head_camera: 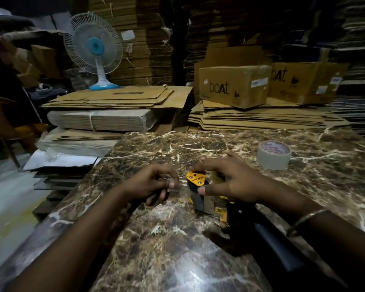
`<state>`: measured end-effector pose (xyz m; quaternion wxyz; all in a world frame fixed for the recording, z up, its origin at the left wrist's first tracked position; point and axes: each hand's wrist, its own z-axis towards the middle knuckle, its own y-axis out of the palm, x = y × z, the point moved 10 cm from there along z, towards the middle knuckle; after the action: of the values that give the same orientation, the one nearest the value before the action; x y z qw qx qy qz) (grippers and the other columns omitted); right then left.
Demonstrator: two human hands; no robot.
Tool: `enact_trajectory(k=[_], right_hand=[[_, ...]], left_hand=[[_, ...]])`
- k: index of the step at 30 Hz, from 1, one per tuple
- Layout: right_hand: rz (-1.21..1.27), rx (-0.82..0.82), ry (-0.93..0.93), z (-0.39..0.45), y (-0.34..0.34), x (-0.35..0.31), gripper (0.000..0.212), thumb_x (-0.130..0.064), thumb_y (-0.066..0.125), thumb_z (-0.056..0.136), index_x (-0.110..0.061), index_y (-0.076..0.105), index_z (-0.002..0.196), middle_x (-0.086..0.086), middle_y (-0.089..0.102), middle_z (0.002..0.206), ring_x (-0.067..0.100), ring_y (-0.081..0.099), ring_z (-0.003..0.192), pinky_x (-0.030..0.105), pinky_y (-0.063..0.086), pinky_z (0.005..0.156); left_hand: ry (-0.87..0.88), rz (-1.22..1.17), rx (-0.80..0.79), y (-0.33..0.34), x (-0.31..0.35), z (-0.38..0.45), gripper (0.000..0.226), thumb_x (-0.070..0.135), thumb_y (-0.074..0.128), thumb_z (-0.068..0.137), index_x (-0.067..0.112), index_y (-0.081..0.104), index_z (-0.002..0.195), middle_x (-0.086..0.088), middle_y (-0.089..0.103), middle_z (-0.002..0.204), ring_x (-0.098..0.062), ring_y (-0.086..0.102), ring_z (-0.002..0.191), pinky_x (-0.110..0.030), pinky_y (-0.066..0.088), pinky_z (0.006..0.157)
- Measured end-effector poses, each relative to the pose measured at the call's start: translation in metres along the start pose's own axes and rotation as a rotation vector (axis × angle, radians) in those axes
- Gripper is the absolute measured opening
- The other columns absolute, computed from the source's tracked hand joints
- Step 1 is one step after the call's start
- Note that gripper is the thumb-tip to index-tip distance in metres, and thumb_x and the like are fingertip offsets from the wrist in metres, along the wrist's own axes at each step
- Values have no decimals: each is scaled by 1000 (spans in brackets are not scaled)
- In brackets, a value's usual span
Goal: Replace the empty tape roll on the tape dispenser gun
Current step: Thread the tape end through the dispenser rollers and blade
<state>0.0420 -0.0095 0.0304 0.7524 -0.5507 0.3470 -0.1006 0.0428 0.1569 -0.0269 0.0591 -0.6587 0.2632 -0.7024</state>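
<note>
A yellow and black tape dispenser gun [198,186] lies on the marble table [198,249], its dark handle [274,241] pointing toward me at the lower right. My right hand [228,182] grips the gun's head from above, thumb on its dark roller. My left hand [154,184] sits just left of the gun, thumb and fingers pinching a clear strip of tape [175,189] that runs to the gun's head. A full roll of clear tape [274,155] with a red-printed core stands apart on the table, to the far right of my right hand.
Stacks of flattened cardboard [114,100] lie beyond the table's far edge. Two "boat" cartons [234,87] rest at the back right. A white and blue table fan [95,49] stands back left. The table's left edge drops to the floor and paper piles [61,161].
</note>
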Motion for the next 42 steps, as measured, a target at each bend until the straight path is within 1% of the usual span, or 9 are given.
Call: enact_trajectory(k=[8,13,19,26,29,32,35,39,42], right_hand=[[159,1,-15,0,1,7,72,-81,44,70,-46,58,132,-28,58,135,-10,43,132,53,-14,119],[310,-73,42,-4,2,5,62,-71,55,75,-47,56,132,-22,52,145,2,29,148,64,0,119],[515,-19,-46,-1,-15,-12,46,-39,73,83,-25,66,126,-10,63,136,-9,36,140,24,23,121],[586,-99,31,-1,-17,-5,50,-29,78,81,-12,67,127,1,60,142,8,37,146,47,22,124],[655,-67,153,-2,-16,7,46,-24,80,81,-10,69,123,1,62,139,22,40,146,54,20,123],[654,22,307,-12,-18,20,45,-29,79,79,-11,71,120,-3,61,138,21,41,145,43,24,122],[562,331,480,-39,-36,37,30,-23,75,76,-10,75,104,1,69,120,18,60,123,34,44,105],[656,631,953,-100,-25,73,11,-8,65,83,-17,66,78,13,65,82,32,64,77,57,55,72],[726,711,1238,-140,-5,88,20,-5,65,88,-15,57,71,21,59,72,39,58,66,63,54,69]], left_hand=[[-247,-152,-263,10,-22,6,14,22,66,86,14,70,97,-14,70,61,-21,67,45,-26,53,43],[-376,-205,-367,14,-30,-3,6,24,70,85,23,75,88,-14,70,68,-27,68,59,-35,57,58],[-584,-242,-490,21,-28,-13,14,13,65,92,18,78,94,0,78,81,-13,75,70,-23,60,60],[-870,-389,-531,12,-19,-30,19,17,62,92,13,73,107,1,78,101,-10,74,92,-25,60,65],[-1028,-446,-403,10,-20,-30,33,40,68,81,9,76,91,-5,79,90,-15,77,80,-26,59,55],[-1079,-406,-265,13,-19,-23,29,29,70,85,5,72,69,-9,67,57,-19,67,49,-25,52,46],[-1048,-255,-149,4,-17,-14,24,21,76,77,-2,76,70,-19,73,67,-27,68,53,-30,54,52],[-1044,-181,-90,-1,-11,-7,23,6,82,66,-13,73,73,-25,73,69,-34,72,62,-42,59,62],[-1030,-82,-106,-4,-11,0,16,9,85,63,2,71,61,-9,71,53,-20,69,49,-26,54,50]])
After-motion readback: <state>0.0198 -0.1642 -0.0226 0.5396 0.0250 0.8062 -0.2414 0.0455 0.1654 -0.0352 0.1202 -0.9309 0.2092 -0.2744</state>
